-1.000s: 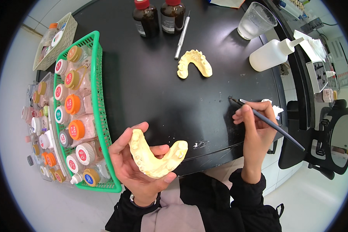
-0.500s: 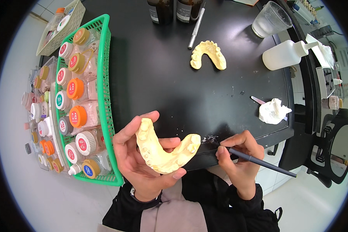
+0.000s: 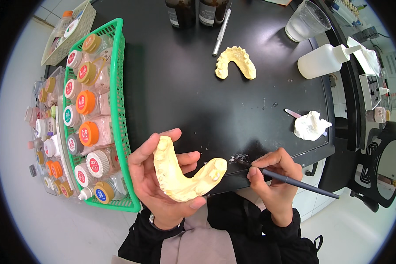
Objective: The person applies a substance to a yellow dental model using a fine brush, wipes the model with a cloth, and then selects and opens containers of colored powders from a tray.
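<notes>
My left hand is closed around a pale yellow, horseshoe-shaped plaster dental cast, thumb on its lower edge and fingers behind and above it. One end of the cast has a whitish patch on a tooth. In my right hand is a slim dark brush, pinched like a pen, its handle pointing to the lower right. The brush tip lies at a small white smear on the black table, just right of the cast. Farther back lies a second, smaller-looking yellow dental cast.
A green basket of capped jars fills the left side. Two brown bottles and a metal-handled tool lie at the back. On the right are a glass, a white squeeze bottle and crumpled tissue. A black chair stands beyond.
The cast in my left hand has tilted slightly, its right end a little lower. My right hand and the brush stay almost where they were, by the white smear.
</notes>
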The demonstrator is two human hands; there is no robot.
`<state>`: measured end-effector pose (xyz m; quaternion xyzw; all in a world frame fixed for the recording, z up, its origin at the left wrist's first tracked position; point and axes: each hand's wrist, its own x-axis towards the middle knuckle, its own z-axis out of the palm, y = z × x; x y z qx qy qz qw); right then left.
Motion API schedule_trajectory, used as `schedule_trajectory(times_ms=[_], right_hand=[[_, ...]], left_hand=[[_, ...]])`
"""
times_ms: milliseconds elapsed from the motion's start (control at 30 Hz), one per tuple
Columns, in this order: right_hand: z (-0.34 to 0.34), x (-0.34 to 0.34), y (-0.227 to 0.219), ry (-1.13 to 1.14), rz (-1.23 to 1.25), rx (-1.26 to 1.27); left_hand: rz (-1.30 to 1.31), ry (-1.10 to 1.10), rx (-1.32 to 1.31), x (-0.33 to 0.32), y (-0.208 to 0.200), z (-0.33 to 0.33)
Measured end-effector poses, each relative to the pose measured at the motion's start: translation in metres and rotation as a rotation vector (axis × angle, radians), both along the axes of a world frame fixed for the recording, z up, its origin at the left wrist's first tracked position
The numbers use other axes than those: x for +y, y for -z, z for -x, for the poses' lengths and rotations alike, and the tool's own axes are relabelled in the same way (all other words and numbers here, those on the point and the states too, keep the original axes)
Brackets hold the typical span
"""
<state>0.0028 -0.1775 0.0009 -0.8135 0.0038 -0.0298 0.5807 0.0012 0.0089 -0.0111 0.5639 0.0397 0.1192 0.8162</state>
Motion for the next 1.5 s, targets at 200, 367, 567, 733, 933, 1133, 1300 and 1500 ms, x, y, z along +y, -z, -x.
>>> schedule_trajectory(times_ms=[200,367,567,733,933,1133,1300,1500], right_hand=[[0.002,-0.001,0.002,-0.002,-0.025,-0.007],[0.004,-0.002,0.003,0.035,-0.035,-0.006],[0.002,0.0,-0.001,0.004,0.0,0.035],[0.003,-0.002,0.0,-0.03,0.026,0.051],[0.005,-0.01,-0.004,0.068,-0.482,0.145],[0.007,0.005,-0.019,0.159,-0.843,0.108],[0.02,0.035,-0.032,0.072,-0.629,-0.34],[0.033,0.047,-0.047,-0.03,-0.212,-0.354]], left_hand=[[-0.001,-0.063,0.128,-0.007,-0.009,-0.002],[0.007,-0.049,0.188,-0.008,-0.013,-0.004],[0.005,-0.04,0.187,-0.007,-0.014,-0.003],[0.015,-0.025,0.176,-0.008,-0.013,-0.002],[0.048,0.012,0.166,-0.007,-0.012,-0.002],[0.121,0.09,0.139,-0.004,-0.014,0.0],[0.183,0.2,0.05,-0.001,-0.008,0.002],[0.105,0.205,-0.078,0.003,-0.005,0.005]])
